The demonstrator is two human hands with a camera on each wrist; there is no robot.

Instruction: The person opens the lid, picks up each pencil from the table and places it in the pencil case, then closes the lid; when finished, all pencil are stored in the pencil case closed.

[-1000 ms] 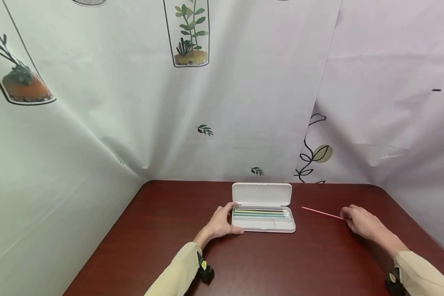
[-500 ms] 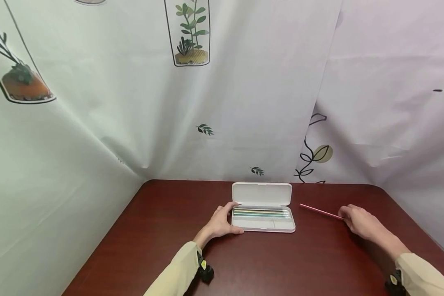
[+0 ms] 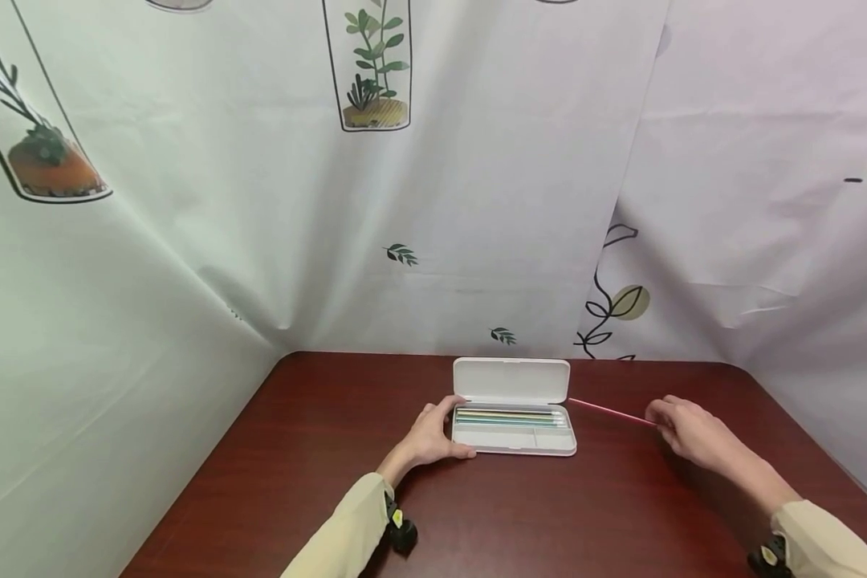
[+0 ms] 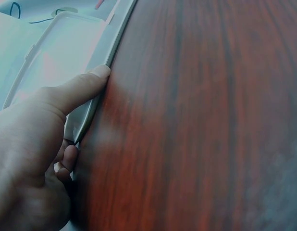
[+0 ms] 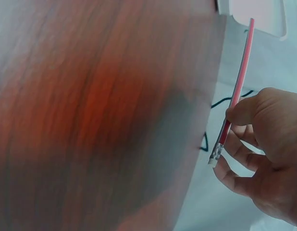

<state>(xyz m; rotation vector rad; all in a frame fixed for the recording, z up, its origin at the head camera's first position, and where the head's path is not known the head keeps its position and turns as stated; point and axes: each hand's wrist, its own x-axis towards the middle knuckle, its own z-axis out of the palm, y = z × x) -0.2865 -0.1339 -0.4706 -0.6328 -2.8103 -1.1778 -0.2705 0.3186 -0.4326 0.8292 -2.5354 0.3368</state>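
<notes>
A white pencil case [image 3: 504, 439] lies on the table with its lid [image 3: 511, 380] raised at the back. Several pencils [image 3: 509, 417] in yellow, green and blue tones lie side by side in its rear compartment. My left hand [image 3: 428, 433] grips the case's left end, thumb on the front edge and fingers round the back corner. To the right of the case, my right hand [image 3: 694, 432] pinches a red pencil [image 5: 241, 74] near its eraser end. In the head view the pencil's far tip is close beside the case's right rear corner.
The dark red-brown wooden table [image 3: 549, 514] has rounded back corners. A white printed curtain [image 3: 477, 201] hangs along its back and sides. A low divider splits the front part of the case into two compartments.
My right hand has moved left with the red pencil, bringing the pencil's tip up to the case. My left hand and the case have stayed in place.
</notes>
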